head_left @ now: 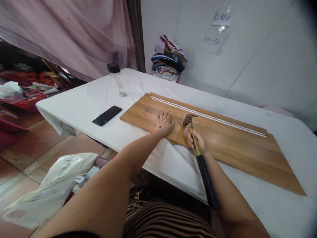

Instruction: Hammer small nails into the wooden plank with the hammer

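A long wooden board point(228, 138) lies on the white table point(81, 105). My left hand point(164, 121) rests flat on the board with its fingers stretched out, a thin bracelet on the wrist. My right hand point(196, 140) is closed round the yellow shaft of a hammer point(198, 148) close under its head; the head touches the board just right of my left hand, and the black grip runs back along my forearm. A few loose nails point(147, 110) lie on the board left of my left hand.
A white strip point(208, 115) runs along the board's far edge. A black phone point(107, 115) and a clear bottle with a black cap point(117, 80) are on the table's left part. Folded cloths point(168, 59) are stacked against the wall. A white plastic bag point(54, 185) lies below left.
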Demonstrator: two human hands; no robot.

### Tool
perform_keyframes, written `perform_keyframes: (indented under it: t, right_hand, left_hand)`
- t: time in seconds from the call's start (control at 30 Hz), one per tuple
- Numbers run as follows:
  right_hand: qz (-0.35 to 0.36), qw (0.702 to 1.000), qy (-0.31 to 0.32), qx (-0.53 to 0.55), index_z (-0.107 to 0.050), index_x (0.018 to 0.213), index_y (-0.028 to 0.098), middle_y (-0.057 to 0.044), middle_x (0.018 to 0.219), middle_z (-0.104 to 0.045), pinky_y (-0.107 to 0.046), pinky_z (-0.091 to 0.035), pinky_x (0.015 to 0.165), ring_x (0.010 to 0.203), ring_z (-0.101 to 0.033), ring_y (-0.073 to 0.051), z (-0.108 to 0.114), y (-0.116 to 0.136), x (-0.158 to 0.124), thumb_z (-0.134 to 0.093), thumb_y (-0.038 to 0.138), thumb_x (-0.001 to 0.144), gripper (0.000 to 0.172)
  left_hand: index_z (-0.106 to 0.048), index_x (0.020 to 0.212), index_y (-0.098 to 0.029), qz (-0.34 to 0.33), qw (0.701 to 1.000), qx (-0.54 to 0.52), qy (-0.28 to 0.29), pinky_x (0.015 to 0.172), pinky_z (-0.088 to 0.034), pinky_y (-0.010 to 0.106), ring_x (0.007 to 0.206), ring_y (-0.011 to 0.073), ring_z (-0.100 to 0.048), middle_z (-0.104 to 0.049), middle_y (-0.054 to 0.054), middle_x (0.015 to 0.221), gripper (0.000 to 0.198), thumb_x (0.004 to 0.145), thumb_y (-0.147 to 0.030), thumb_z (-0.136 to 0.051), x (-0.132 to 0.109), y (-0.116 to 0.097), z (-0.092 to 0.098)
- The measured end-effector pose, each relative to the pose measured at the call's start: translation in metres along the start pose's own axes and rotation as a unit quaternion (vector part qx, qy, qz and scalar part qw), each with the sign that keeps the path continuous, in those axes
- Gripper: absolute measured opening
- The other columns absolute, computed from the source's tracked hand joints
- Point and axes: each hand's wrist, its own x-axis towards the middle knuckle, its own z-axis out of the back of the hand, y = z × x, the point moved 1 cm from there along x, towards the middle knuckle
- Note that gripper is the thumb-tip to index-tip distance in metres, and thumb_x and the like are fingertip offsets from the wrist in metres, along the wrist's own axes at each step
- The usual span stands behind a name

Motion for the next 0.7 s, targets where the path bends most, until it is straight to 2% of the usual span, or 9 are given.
perform_keyframes:
  t: [0.47,0.7]
  right_hand:
    - [0.008,1.0,-0.003,0.008,-0.064,0.113,0.023,0.011,0.053,-0.049,-0.023,-0.024,0.034,0.031,-0.036,-0.008,-0.0023,0.0011,-0.0004,-0.071,0.051,0.088,0.039]
    - [-0.008,1.0,-0.005,-0.003,-0.065,0.11,0.021,0.011,0.052,-0.05,-0.023,-0.023,0.033,0.03,-0.036,-0.008,-0.0008,-0.001,0.001,-0.075,0.054,0.082,0.044]
  left_hand:
    - [-0.065,0.134,-0.021,0.002,1.0,0.004,0.003,0.123,-0.033,0.052,0.146,0.0322,-0.046,-0.06,0.014,0.153,0.042,0.105,-0.041,-0.043,-0.0013,-0.002,0.0033]
    - [-0.064,0.136,-0.02,-0.003,1.0,0.01,0.003,0.122,-0.033,0.052,0.146,0.0323,-0.046,-0.06,0.014,0.153,0.045,0.105,-0.043,-0.042,0.0001,-0.0004,0.0006]
